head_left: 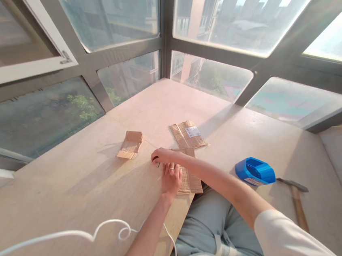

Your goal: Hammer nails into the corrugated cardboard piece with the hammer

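A corrugated cardboard sheet [194, 179] lies beneath the left hand [172, 179] of a seated person, extending to its right along the near edge of a pale tabletop [73, 191]. The left hand, wearing a ring [172, 168], rests on the sheet with its fingers extended. The right hand [163, 155], crossed over just beyond the left, is closed around a small dark object [158, 165], mostly hidden by the fingers. Beyond the right hand and to its right, a cardboard piece with a white label [193, 131] sits near the sheet; whether the two touch cannot be told. To the right hand's left lies a smaller piece of folded cardboard [130, 145]. Well to the right of both hands stands a blue container [255, 171], with a wooden-handled hammer [299, 208] farther right. Nearer the body than the left hand, a white cord [57, 235] curls in from the left and passes behind the left forearm. Windows [213, 68] rise beyond the hands.
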Action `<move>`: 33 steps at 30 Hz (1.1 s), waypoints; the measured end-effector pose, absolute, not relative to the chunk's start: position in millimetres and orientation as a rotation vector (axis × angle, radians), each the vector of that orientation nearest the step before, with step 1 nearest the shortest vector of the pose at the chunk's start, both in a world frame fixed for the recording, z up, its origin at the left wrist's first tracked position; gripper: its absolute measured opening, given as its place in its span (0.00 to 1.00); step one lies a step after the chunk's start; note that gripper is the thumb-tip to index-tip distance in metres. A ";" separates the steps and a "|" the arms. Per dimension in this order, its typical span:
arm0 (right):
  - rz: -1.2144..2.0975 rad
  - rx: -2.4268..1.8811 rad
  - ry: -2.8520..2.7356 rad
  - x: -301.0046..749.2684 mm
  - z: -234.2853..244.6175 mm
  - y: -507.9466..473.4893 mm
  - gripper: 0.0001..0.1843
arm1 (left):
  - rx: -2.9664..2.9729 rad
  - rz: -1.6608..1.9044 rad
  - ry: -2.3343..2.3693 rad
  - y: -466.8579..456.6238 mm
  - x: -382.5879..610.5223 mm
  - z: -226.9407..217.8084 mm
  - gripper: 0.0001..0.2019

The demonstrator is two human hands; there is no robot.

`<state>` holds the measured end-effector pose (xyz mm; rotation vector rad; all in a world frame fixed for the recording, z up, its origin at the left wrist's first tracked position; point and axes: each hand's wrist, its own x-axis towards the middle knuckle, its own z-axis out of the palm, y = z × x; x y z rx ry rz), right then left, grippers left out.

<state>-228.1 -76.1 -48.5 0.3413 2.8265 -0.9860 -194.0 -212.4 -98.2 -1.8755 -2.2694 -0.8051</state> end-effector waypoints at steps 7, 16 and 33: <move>-0.831 0.382 2.845 -195.6 -11.2 -50.6 0.12 | -1.860 -0.758 -2.219 -211.4 -195.6 -100.5 0.15; -0.494 0.705 2.901 -101.2 -24.1 -47.2 0.15 | -1.907 -0.734 -2.238 -212.2 -196.0 -92.4 0.18; -0.828 0.685 3.027 -126.3 3.8 -46.6 0.13 | -1.922 -0.645 -2.285 -209.4 -196.7 -95.6 0.20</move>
